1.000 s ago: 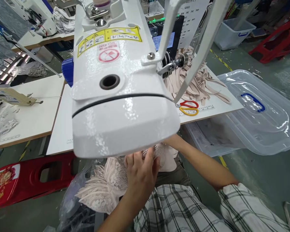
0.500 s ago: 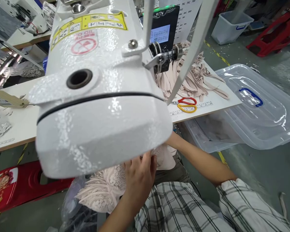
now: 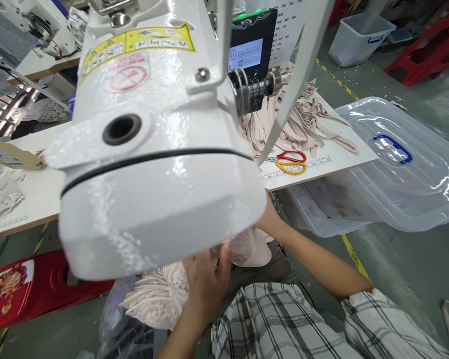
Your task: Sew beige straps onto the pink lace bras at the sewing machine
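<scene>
A white sewing machine head (image 3: 160,209) fills the middle of the view and covers what lies beneath it. Under its lower edge, my left hand (image 3: 205,281) is closed on a beige lace bra piece (image 3: 252,249), thumb showing and fingertips hidden. My right hand (image 3: 267,217) reaches in from the right beside the same piece; its fingers are behind the machine head. A fanned stack of beige lace pieces (image 3: 159,296) lies left of my left hand.
Scissors (image 3: 292,163) with red and yellow handles lie on the table (image 3: 322,174), by a pile of beige strips (image 3: 295,124). A lit control panel (image 3: 250,55) stands behind. To the right is a clear lidded box (image 3: 407,174), to the left a red stool (image 3: 33,294).
My left hand has shifted slightly left and down, its thumb drawn closer to the fingers. More of the bra piece shows. The right arm has barely moved.
</scene>
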`<state>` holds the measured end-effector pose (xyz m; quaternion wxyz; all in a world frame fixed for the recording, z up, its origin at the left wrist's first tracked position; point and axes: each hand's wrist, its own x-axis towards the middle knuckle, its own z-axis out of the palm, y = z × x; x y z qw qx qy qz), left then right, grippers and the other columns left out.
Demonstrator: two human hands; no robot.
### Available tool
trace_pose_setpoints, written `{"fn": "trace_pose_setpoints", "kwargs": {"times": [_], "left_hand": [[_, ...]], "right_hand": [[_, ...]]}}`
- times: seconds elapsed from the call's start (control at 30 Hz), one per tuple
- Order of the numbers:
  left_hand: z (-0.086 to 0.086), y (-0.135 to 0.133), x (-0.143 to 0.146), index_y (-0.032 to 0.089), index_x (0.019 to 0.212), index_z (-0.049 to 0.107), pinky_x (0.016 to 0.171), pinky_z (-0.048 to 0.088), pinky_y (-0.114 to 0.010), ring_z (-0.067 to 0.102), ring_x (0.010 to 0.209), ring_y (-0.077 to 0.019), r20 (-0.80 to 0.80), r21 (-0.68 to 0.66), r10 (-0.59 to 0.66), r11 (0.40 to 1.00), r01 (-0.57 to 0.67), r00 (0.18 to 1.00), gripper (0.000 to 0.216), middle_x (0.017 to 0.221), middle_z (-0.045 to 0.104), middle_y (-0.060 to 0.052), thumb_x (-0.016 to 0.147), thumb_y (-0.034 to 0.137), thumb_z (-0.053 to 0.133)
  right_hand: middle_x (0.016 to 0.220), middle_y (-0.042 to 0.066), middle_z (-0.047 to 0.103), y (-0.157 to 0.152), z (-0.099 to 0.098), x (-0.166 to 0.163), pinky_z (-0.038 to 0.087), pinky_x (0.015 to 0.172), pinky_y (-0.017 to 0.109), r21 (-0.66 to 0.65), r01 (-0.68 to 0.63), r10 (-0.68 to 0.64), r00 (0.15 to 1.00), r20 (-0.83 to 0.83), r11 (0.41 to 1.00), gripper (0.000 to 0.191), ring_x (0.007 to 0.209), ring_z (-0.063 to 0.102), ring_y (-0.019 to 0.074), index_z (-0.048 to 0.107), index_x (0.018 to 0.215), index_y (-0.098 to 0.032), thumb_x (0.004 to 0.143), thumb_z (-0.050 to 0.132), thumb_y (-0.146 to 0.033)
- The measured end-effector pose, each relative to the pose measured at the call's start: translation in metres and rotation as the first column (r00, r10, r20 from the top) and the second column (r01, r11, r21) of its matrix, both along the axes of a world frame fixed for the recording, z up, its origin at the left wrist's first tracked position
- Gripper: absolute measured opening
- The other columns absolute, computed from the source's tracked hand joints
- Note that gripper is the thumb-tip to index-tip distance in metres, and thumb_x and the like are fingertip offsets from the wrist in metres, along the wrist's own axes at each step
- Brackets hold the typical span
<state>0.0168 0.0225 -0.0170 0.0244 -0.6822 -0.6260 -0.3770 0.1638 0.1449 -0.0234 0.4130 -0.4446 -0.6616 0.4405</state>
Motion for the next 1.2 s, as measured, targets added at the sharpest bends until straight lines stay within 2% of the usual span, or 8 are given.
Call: {"fn": "trace_pose_setpoints", "kwargs": {"times": [0.07, 0.13, 0.23, 0.37, 0.5, 0.63, 0.9, 1.2], "left_hand": [[-0.006, 0.002, -0.009, 0.018, 0.129, 0.055, 0.092, 0.048, -0.041, 0.061, 0.106, -0.0283, 0.240, -0.130, 0.016, 0.991, 0.016, 0.971, 0.041, 0.109, 0.064, -0.014, 0.095, 0.040, 0.054], [-0.011, 0.006, -0.016, 0.017, 0.126, 0.057, 0.093, 0.050, -0.041, 0.061, 0.109, -0.0287, 0.474, -0.282, 0.041, 0.953, 0.108, 0.880, 0.043, 0.108, 0.066, -0.013, 0.096, 0.047, 0.048], [-0.011, 0.013, -0.021, 0.018, 0.113, 0.064, 0.098, 0.049, -0.043, 0.060, 0.114, -0.0301, 0.630, -0.382, 0.094, 0.902, 0.202, 0.771, 0.044, 0.102, 0.069, -0.011, 0.094, 0.053, 0.047], [-0.005, 0.015, -0.018, 0.019, 0.094, 0.068, 0.086, 0.053, -0.037, 0.063, 0.099, -0.0277, 0.649, -0.398, 0.207, 0.912, 0.095, 0.732, 0.039, 0.094, 0.069, -0.008, 0.088, 0.054, 0.054], [-0.002, 0.011, -0.014, 0.018, 0.089, 0.067, 0.069, 0.053, -0.031, 0.063, 0.085, -0.0235, 0.676, -0.393, 0.326, 0.918, -0.051, 0.661, 0.040, 0.087, 0.068, -0.006, 0.086, 0.057, 0.057], [-0.002, 0.010, -0.012, 0.018, 0.086, 0.066, 0.066, 0.052, -0.029, 0.064, 0.082, -0.0220, 0.702, -0.403, 0.377, 0.910, -0.099, 0.604, 0.042, 0.082, 0.067, -0.005, 0.083, 0.059, 0.061], [0.004, 0.016, -0.008, 0.020, 0.086, 0.065, 0.081, 0.054, -0.030, 0.063, 0.088, -0.0208, 0.711, -0.318, 0.324, 0.940, -0.125, 0.624, 0.035, 0.088, 0.067, -0.004, 0.084, 0.055, 0.063], [0.009, 0.016, -0.007, 0.019, 0.085, 0.065, 0.067, 0.053, -0.028, 0.063, 0.077, -0.0194, 0.673, -0.283, 0.259, 0.956, -0.082, 0.693, 0.038, 0.081, 0.066, -0.005, 0.087, 0.056, 0.060]], "right_hand": [[0.108, 0.008, 0.065, -0.010, -0.002, 0.006, 0.054, 0.072, 0.033, 0.002, 0.038, -0.038, 0.997, -0.063, 0.999, 0.022, 0.081, 0.061, 0.0200, 0.061, 0.102, -0.024, 0.091, 0.056, -0.043], [0.098, 0.006, 0.065, -0.019, -0.003, 0.009, 0.053, 0.071, 0.032, -0.015, 0.033, -0.034, 0.996, -0.085, 0.999, 0.022, 0.080, 0.061, 0.0197, 0.061, 0.099, -0.023, 0.089, 0.058, -0.043], [0.091, 0.005, 0.063, -0.030, -0.004, 0.011, 0.053, 0.070, 0.032, -0.048, -0.011, 0.006, 0.995, -0.098, 0.999, 0.023, 0.078, 0.060, 0.0187, 0.058, 0.097, -0.022, 0.087, 0.059, -0.044], [0.098, 0.006, 0.063, -0.038, -0.005, 0.010, 0.053, 0.069, 0.031, -0.038, -0.026, 0.022, 0.994, -0.103, 0.999, 0.025, 0.085, 0.062, 0.0201, 0.058, 0.097, -0.022, 0.085, 0.061, -0.044], [0.100, 0.007, 0.063, -0.039, -0.003, 0.011, 0.051, 0.064, 0.029, -0.050, -0.044, 0.039, 0.995, -0.093, 0.998, 0.027, 0.091, 0.062, 0.0226, 0.058, 0.098, -0.023, 0.084, 0.062, -0.045], [0.100, 0.007, 0.063, -0.040, 0.001, 0.012, 0.049, 0.059, 0.028, -0.059, -0.049, 0.044, 0.995, -0.084, 0.997, 0.027, 0.090, 0.063, 0.0228, 0.057, 0.097, -0.024, 0.082, 0.063, -0.045], [0.092, 0.005, 0.061, -0.042, 0.006, 0.010, 0.044, 0.055, 0.026, -0.049, -0.034, 0.032, 0.998, -0.055, 0.998, 0.024, 0.080, 0.059, 0.0187, 0.054, 0.092, -0.022, 0.080, 0.064, -0.041], [0.095, 0.004, 0.058, -0.047, 0.007, 0.012, 0.046, 0.061, 0.027, -0.106, -0.054, 0.045, 0.995, -0.090, 0.993, 0.028, 0.083, 0.056, 0.0180, 0.055, 0.098, -0.022, 0.081, 0.066, -0.042]]}}
